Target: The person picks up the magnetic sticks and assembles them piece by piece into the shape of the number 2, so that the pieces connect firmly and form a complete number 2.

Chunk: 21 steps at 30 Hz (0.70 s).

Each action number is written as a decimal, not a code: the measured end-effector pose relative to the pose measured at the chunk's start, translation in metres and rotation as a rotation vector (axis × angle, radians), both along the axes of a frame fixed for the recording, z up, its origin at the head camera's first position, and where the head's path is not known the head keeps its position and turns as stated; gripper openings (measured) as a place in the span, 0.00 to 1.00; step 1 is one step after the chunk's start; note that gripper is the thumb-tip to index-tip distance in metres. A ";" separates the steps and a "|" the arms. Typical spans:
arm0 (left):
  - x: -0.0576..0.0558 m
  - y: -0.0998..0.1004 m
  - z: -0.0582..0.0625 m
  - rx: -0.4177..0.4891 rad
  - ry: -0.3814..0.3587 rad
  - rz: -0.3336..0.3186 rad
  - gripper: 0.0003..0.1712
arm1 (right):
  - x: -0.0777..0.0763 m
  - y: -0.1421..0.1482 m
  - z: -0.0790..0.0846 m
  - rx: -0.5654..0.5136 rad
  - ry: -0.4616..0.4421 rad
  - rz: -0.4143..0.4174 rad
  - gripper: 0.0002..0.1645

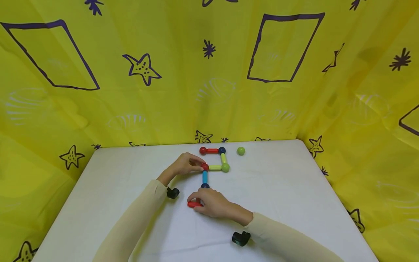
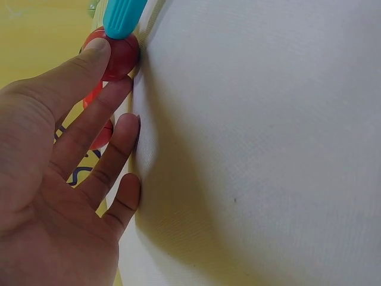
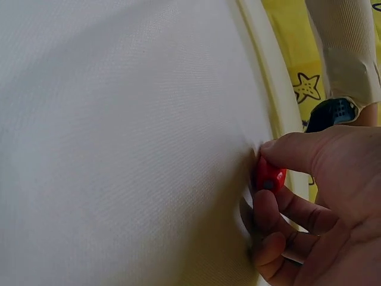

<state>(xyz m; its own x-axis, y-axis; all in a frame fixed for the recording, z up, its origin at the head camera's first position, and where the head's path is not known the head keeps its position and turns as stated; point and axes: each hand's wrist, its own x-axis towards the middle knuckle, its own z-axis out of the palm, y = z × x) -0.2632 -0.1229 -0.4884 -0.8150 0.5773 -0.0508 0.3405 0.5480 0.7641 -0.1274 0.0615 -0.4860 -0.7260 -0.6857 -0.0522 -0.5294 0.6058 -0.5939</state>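
Note:
My left hand [image 1: 183, 165] pinches a red ball [image 1: 204, 167] between thumb and fingertips, at a corner of a chain of magnetic rods and balls. In the left wrist view, a ribbed blue rod [image 2: 124, 16] joins that red ball [image 2: 123, 58]. The blue rod runs toward me to a dark blue ball [image 1: 205, 186], partly covered by my right hand [image 1: 213, 203]. Thumb and fingers of my right hand hold a short red rod [image 1: 194, 205] lying crosswise near the table; its grey end shows in the right wrist view. Whether it touches the dark blue ball is hidden.
From the held ball, the chain continues through a yellow-green rod [image 1: 215, 167], a green ball [image 1: 225, 167], another yellow-green rod, a dark blue ball [image 1: 222, 150], a red rod and a red ball [image 1: 203, 150]. A loose green ball [image 1: 240, 150] lies right. Yellow patterned cloth [image 1: 176, 91] stands behind the white table.

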 end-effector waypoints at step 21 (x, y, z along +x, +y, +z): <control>0.004 0.001 0.003 -0.011 0.010 0.002 0.14 | -0.007 0.025 0.008 -0.239 -0.084 -0.030 0.14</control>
